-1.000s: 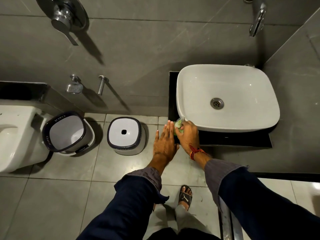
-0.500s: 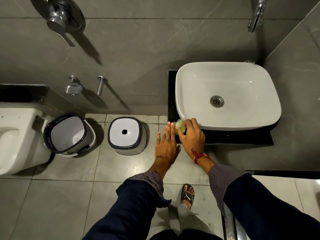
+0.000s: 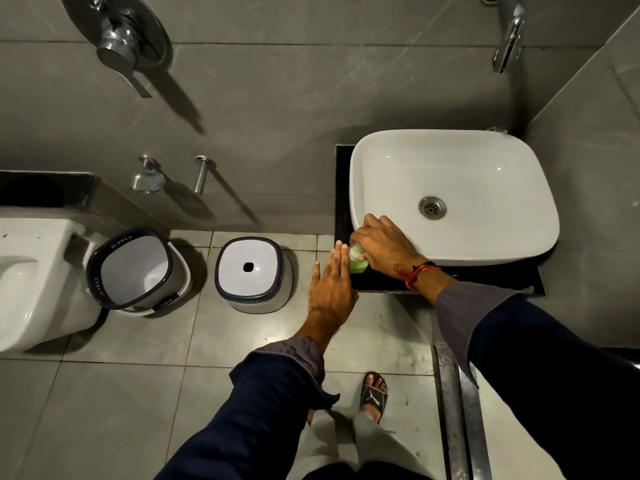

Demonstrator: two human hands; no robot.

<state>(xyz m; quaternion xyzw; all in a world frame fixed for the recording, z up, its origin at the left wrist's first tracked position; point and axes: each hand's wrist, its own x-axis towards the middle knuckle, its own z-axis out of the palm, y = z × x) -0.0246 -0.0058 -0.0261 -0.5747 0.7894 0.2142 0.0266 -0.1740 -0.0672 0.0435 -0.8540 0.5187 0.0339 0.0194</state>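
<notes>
now the right hand (image 3: 384, 249) has crept toward twelve o'clock, clamping the green bottle (image 3: 356, 263) at the basin's (image 3: 485, 161) seven o'clock; the flat left hand (image 3: 332, 289) likely awaits soap.

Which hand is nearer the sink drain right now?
Right. The right hand holds the green bottle at the near left rim of the sink, just left of the drain. The left hand lies farther left, beyond the bottle.

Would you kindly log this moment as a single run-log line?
right hand: grips green soap bottle on black counter | left hand: open, beside bottle
</notes>
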